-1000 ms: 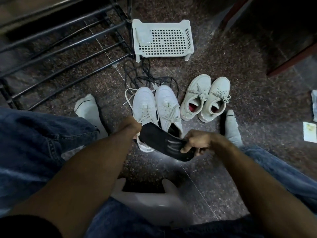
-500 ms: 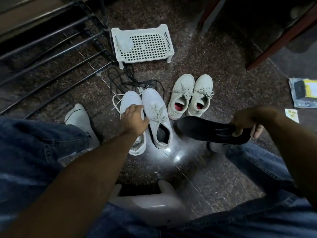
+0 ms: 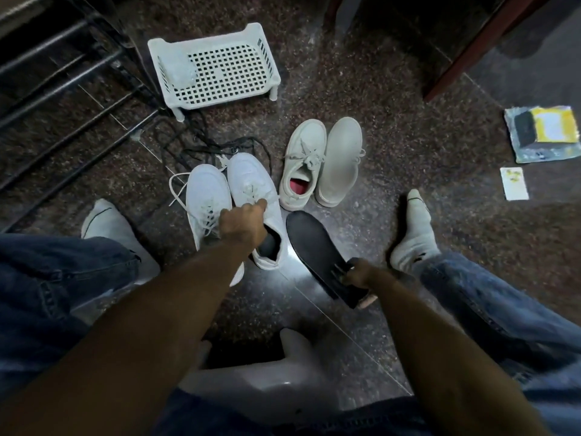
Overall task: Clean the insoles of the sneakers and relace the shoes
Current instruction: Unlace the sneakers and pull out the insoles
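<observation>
Head view: the right hand (image 3: 356, 273) has its grip narrow round the heel end of the black insole (image 3: 317, 250), thumb on top. The insole's toe points to 11 o'clock, and its toe end lies just beside the near white sneaker (image 3: 251, 196). Whether that end rests on the floor (image 3: 393, 99) cannot be told.

The left hand (image 3: 243, 221) lies over that sneaker's laces and tongue, fingers bent. Whether its grip holds a lace or only presses the shoe cannot be told. The sneaker's mate (image 3: 204, 202) touches it at 9 o'clock. A second pair (image 3: 320, 165) stands at 1 o'clock, one shoe showing a red lining. Loose black laces (image 3: 201, 149) trail at 11 o'clock toward a white rack (image 3: 267, 70).

Judged risks: held only at its heel, the insole could sag or slip and pick up grit from the floor. A tug on the laces could drag the sneaker into its mate. The black laces could snag a foot and tangle. In this dim light, insoles of the two pairs could be mixed.
</observation>
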Available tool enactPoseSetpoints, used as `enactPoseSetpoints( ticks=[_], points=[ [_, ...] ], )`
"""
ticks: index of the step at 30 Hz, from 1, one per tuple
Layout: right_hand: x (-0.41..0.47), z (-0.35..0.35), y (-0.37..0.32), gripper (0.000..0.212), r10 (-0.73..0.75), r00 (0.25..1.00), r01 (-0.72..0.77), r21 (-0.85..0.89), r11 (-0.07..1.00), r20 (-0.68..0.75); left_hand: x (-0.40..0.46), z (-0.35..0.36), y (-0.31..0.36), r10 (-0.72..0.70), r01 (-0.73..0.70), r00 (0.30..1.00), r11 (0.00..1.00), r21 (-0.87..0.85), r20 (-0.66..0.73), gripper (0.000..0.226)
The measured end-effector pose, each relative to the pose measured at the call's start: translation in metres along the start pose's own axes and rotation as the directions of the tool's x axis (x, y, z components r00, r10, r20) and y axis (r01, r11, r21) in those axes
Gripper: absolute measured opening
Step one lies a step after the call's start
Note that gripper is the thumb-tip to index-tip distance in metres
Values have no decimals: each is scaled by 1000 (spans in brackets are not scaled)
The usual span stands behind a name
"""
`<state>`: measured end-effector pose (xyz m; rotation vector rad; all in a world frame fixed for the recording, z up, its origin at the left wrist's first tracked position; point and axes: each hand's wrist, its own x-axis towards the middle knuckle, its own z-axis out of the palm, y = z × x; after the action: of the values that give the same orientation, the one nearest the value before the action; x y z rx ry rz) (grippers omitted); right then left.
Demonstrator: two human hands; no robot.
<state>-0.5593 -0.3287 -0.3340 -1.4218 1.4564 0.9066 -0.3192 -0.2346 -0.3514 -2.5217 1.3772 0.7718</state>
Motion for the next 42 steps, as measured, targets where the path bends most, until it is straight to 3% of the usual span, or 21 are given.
enactPoseSetpoints(
  ticks=[4, 7, 9, 11, 17, 19, 21, 22, 24, 26, 28, 30, 33, 42],
  points=[
    [11, 26, 3, 38, -60, 998, 61, -11, 998, 22, 0, -1, -17, -12, 11, 1000, 998, -58, -18, 45],
    [27, 31, 0, 48, -90, 996, 93, -110, 990, 24, -3, -2, -23, -10, 7, 999, 996, -92, -33, 40],
    [34, 30, -7, 42, -132, 991, 132, -123, 983, 13, -4, -1, -25, -22, 18, 999, 995, -101, -32, 37],
    [40, 29, -13, 31, -177, 984, 175, -102, 979, -10, -5, 1, -28, -36, 32, 999, 991, -129, -30, 34],
    [53, 19, -33, 47, -276, 943, 281, -3, 960, -186, -9, 5, -35, -102, 91, 994, 974, -209, -43, 34],
    [45, 11, -45, 47, -333, 873, 358, 5, 934, -357, -9, 5, -37, -117, 107, 993, 964, -242, -27, 34],
    [35, 0, -60, 50, -429, 729, 455, -90, 886, -534, -8, 5, -38, -129, 124, 992, 952, -280, -2, 35],
    [31, -7, -69, 54, -488, 668, 479, -177, 860, -561, -7, 4, -39, -133, 130, 991, 946, -297, 11, 36],
    [27, -18, -87, 62, -582, 617, 431, -391, 813, -529, -6, 5, -39, -132, 133, 991, 937, -323, 27, 37],
    [32, -26, -104, 66, -615, 635, 309, -576, 757, -468, -5, 5, -41, -120, 123, 992, 927, -353, 30, 35],
    [45, -29, -114, 60, -583, 709, 226, -656, 720, -396, -3, 7, -42, -105, 113, 994, 922, -371, 42, 34],
    [55, -28, -119, 52, -549, 758, 201, -675, 710, -353, -3, 9, -44, -95, 110, 994, 915, -389, 56, 34],
    [67, -32, -119, 41, -544, 756, 171, -693, 700, -363, -2, 12, -47, -91, 109, 994, 903, -415, 64, 32],
    [92, -114, -100, 59, -413, 813, -1, -711, 704, -411, 5, 23, -61, 56, -37, 998, 856, -515, 22, 42]
  ],
)
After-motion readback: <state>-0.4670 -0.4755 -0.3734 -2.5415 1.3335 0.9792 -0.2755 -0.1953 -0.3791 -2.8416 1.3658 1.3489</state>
